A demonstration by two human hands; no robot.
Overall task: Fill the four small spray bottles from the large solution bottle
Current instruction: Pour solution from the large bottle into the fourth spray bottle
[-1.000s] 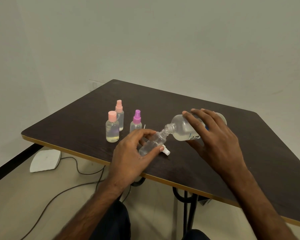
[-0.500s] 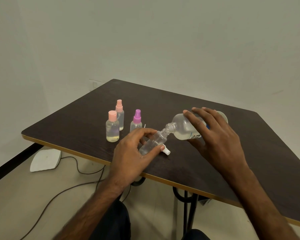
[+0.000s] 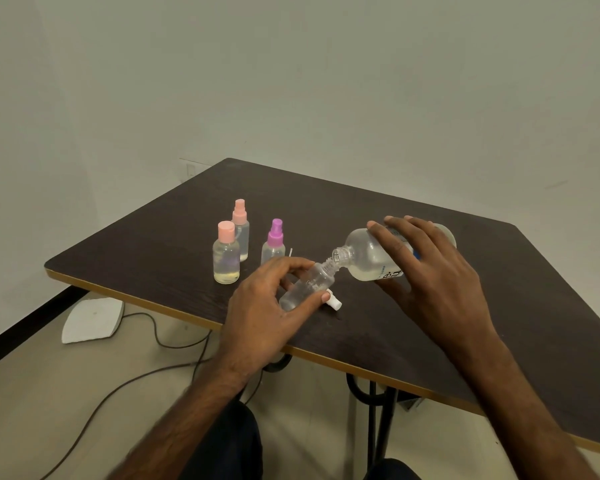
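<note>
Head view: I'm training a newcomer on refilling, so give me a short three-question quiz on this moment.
1. True or false: the right hand tilts the large solution bottle, its neck at the small open bottle's mouth.
2. What holds the small open bottle? A left hand; B right hand; C nothing.
3. How many topped small bottles stand on the table?
Key: 1 true; 2 A; 3 three: pink-capped bottle, pink sprayer bottle, purple sprayer bottle.

Clear glossy plastic bottles (image 3: 226, 259); dark matt wood-grain table (image 3: 361, 216); smooth painted wall (image 3: 291, 81)
</note>
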